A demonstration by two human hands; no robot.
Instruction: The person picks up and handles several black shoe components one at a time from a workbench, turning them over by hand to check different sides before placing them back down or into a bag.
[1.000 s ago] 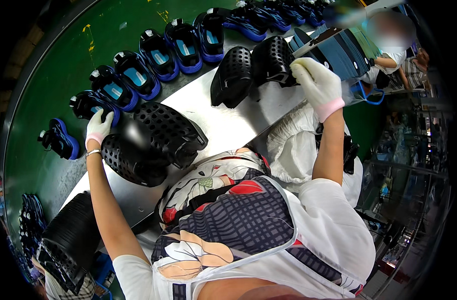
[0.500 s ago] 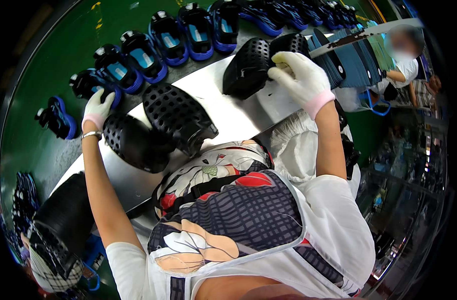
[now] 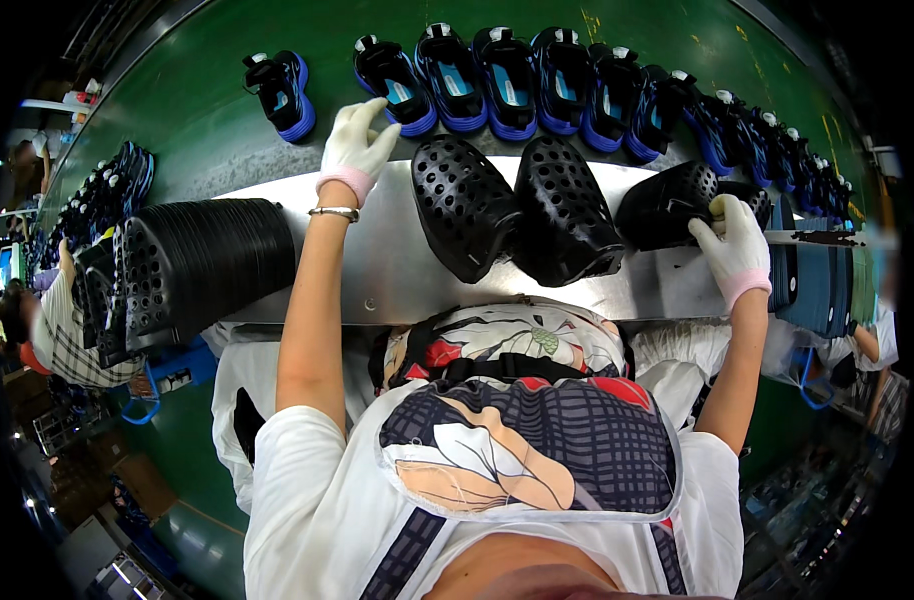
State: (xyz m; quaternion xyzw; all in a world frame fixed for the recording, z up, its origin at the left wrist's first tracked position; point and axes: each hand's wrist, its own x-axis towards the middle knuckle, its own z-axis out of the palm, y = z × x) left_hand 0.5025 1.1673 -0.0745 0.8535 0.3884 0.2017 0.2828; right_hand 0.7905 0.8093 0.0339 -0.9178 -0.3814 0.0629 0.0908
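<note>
Well, nested black shells (image 3: 212, 270): perforated and packed in a long stack at the left end of the metal bench (image 3: 352, 275).
Lone shoe (image 3: 295, 112): black with a blue sole, apart from the shoe row (image 3: 507, 85), on the green surface (image 3: 187, 110) beyond the bench.
Left hand (image 3: 357, 150): gloved in white, bracelet (image 3: 334, 212) at the wrist. I see its grip spread, thumb away from fingers, nothing between them. Fingertips overlap the row's leftmost shoe in my view; I cannot tell whether they touch it.
Shoe row: black and blue with light-blue insides, curving away rightward.
Middle shells (image 3: 464, 210): two, black and perforated, side by side on the bench, between my hands.
Right shells (image 3: 662, 210): two more, black, partly behind my right hand (image 3: 739, 248).
Right hand: also gloved, grip half-curled at the nearer shell's edge; I cannot tell whether it has hold.
Blue-grey sheets (image 3: 824, 280): stacked just right of that hand.
Co-worker (image 3: 884, 338): white sleeve, far right.
</note>
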